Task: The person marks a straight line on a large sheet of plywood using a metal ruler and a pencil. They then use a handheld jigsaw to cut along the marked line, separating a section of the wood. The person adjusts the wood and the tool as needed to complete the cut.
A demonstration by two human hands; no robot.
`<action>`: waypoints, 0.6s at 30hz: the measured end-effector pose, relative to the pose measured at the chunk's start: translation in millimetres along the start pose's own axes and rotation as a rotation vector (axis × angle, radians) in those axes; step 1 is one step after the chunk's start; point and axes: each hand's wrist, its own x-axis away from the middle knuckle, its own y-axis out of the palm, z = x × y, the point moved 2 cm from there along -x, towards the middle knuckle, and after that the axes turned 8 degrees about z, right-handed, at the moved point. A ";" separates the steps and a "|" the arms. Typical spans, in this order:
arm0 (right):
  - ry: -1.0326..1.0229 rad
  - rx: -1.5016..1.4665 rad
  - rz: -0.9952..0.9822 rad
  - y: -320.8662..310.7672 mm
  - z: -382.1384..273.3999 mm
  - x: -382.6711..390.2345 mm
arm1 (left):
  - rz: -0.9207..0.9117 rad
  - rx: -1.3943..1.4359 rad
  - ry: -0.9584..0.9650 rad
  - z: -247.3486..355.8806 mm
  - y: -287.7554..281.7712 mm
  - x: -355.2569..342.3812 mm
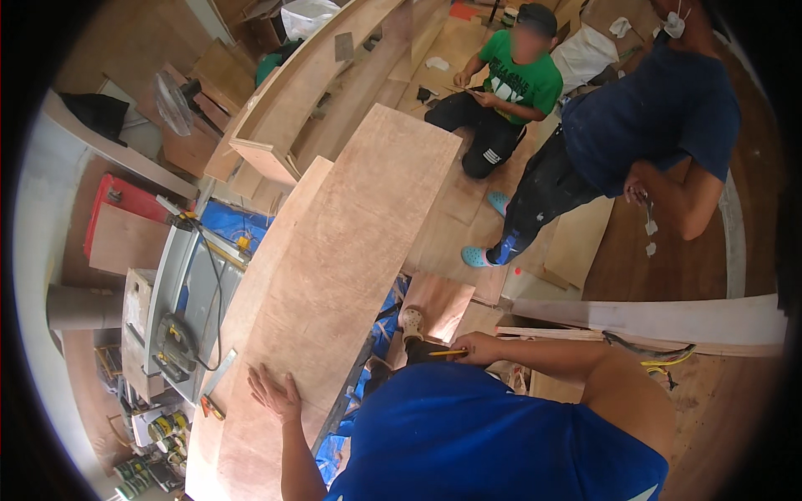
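Observation:
My left hand lies flat with its fingers spread on a long plywood sheet. Just to the left of it, a small tool with a thin metal blade and an orange and black end rests near the sheet's left edge. My right hand is closed around a yellow pencil, held beside my waist to the right of the sheet. The pencil's tip points left, away from the fingers.
A person in a green shirt crouches on the far floor, handling a small thing. Another person in dark blue stands at right. A curved wooden frame stands beyond the sheet. At left, a corded power tool sits on a grey machine table.

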 end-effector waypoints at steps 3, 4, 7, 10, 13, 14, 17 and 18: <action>-0.005 -0.089 0.056 5.1 6.5 2.8 | 0.154 0.162 0.128 16.4 -26.0 11.4; 0.028 -0.101 0.025 4.6 8.7 -0.4 | 0.081 0.277 0.224 18.0 -29.8 27.8; 0.101 -0.122 -0.026 0.9 0.1 -8.2 | -0.517 0.626 0.240 37.5 -49.0 86.6; 0.123 -0.179 -0.015 -3.0 -6.2 -11.1 | -0.979 0.594 -0.131 21.2 -21.4 145.5; 0.196 -0.353 -0.081 2.8 -0.8 -8.2 | -0.960 0.543 -0.271 7.1 -1.8 168.2; 0.216 -0.364 -0.116 0.9 -4.9 -6.9 | -0.927 0.543 -0.297 4.0 4.6 171.4; 0.351 -0.192 -0.163 -11.4 -25.0 -8.3 | -0.844 0.542 -0.343 -9.7 15.2 179.3; 0.405 -0.102 -0.171 -17.1 -32.8 -10.8 | -0.814 0.540 -0.353 -13.1 17.0 181.8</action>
